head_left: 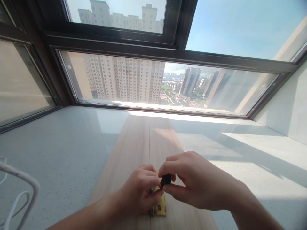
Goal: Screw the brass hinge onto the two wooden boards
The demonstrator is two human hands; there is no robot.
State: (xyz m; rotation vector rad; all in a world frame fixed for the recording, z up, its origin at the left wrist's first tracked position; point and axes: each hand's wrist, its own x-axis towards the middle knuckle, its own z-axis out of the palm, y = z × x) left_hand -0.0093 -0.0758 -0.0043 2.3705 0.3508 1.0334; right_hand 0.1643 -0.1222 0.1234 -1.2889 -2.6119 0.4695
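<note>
Two light wooden boards (134, 143) lie side by side on a pale stone sill, running away from me toward the window. A brass hinge (160, 207) sits across their seam near me. My left hand (140, 191) rests curled on the left board at the hinge, its fingers closed beside the metal. My right hand (192, 182) pinches a small black object (166, 180) between thumb and fingers just above the hinge. What the black object is, I cannot make out.
The grey-white stone sill (59, 159) spreads to both sides of the boards. A white cable (19, 179) loops at the far left edge. A dark-framed window (168, 57) closes off the back, a white wall (287, 108) the right.
</note>
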